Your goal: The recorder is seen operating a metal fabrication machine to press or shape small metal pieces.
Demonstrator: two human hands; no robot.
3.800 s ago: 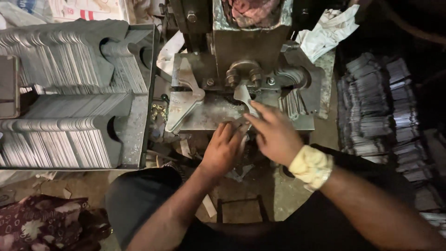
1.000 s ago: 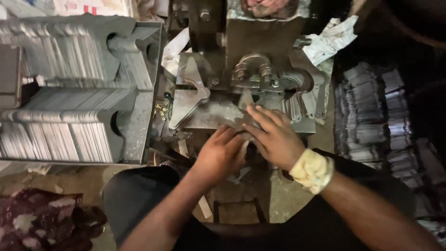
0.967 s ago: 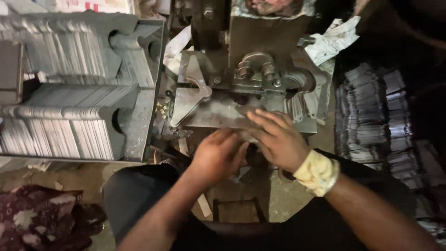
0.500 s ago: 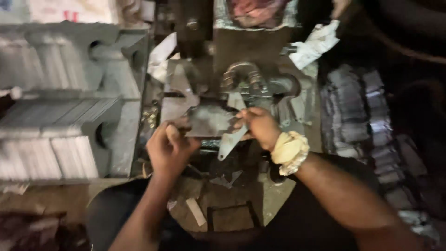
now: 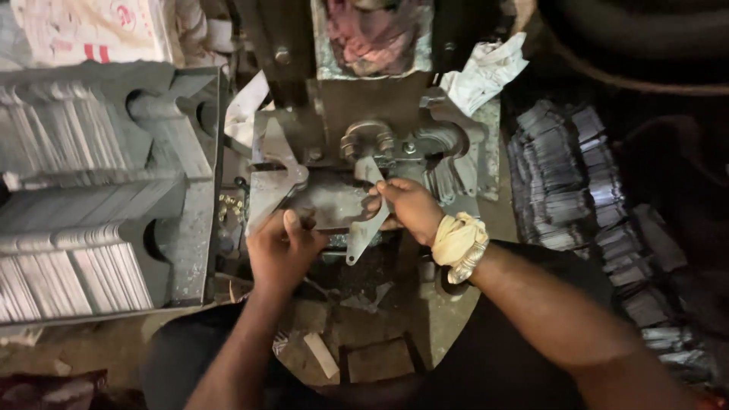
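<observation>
Left hand (image 5: 279, 250) slid back, right hand (image 5: 406, 209) gripping blank (image 5: 370, 220)

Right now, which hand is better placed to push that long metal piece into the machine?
The right hand, probably. Its fingers already pinch the long metal piece, whose top end lies just under the machine. The left hand rests lower, on the flat plate, apart from that piece.

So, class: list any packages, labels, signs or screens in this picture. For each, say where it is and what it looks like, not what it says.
Printed sack or carton: top left corner, behind the grey metal rack; white and flat-faced, with red marks and faint print.
No screens or signs show.
Crumpled white paper: top, right of the machine; too creased to tell if it is a label.
</observation>
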